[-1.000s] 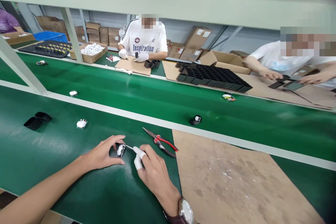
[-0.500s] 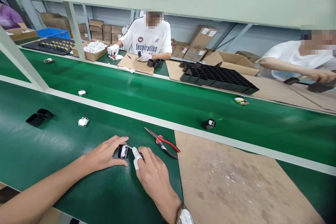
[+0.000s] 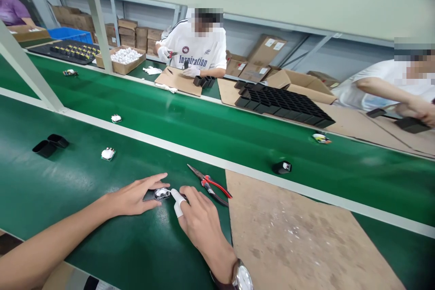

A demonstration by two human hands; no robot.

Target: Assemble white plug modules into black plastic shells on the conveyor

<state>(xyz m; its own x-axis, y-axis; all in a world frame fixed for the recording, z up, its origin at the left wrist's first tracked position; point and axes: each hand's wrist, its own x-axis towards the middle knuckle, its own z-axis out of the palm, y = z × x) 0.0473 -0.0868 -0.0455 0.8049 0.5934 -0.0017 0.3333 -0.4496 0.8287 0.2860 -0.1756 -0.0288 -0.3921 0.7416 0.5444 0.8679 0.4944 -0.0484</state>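
In the head view a small black plastic case (image 3: 149, 195) lies on its side on the green table, its end facing right. Inside that end sits a circuit board with white paste (image 3: 162, 193). My left hand (image 3: 137, 197) grips the case between thumb and fingers. Close by on the right, my right hand (image 3: 199, 217) wears white finger cots and is closed at the case's open end. What it pinches is mostly hidden; only a thin pale tip shows near the board. Red-handled long-nose pliers (image 3: 209, 184) lie just beyond my right hand.
Two black cases (image 3: 45, 147) and a white-pasted board (image 3: 108, 153) lie on the left. A cardboard sheet (image 3: 288, 226) covers the right side. Beyond a pale rail (image 3: 142, 137), a green belt carries boards and a filled case (image 3: 282, 167). Co-workers sit opposite, near rows of black cases (image 3: 285, 104).
The case in my left hand has turned slightly, and my right hand stays at its end. Parts on the belt have shifted right. The co-worker opposite has raised a hand with pliers.
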